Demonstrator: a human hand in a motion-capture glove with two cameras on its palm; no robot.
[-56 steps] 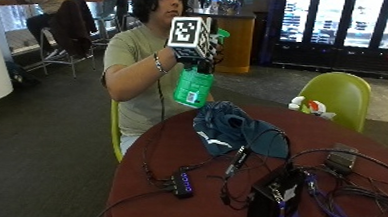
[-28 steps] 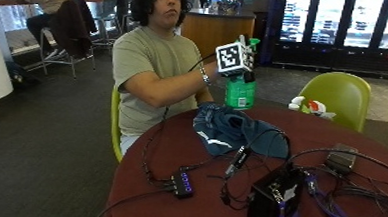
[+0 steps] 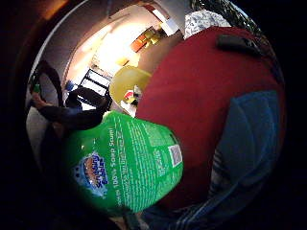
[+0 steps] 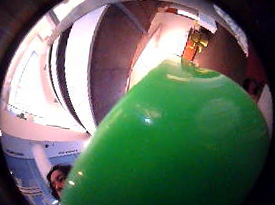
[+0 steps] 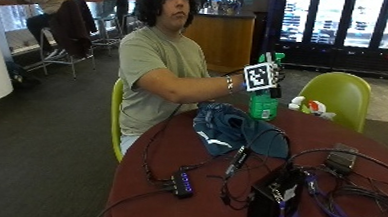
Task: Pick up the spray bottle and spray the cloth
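Blue cloth (image 5: 229, 133) lies crumpled on the dark red round table (image 5: 178, 153), in front of the seated person. Just right of it, the gloved right hand (image 5: 270, 77) is wrapped around the neck of the green spray bottle (image 5: 264, 103), holding it upright, its base at the tabletop beside the cloth. Further right stands a green chair (image 5: 341, 96).

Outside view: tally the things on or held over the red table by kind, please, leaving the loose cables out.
Spray bottles: 1, the green spray bottle gripped by the gloved right hand
Cloths: 1, the blue cloth
Black boxes: 2, a big black box and a small grey-black box
Cable hubs: 1, a hub with lit ports
Total: 5
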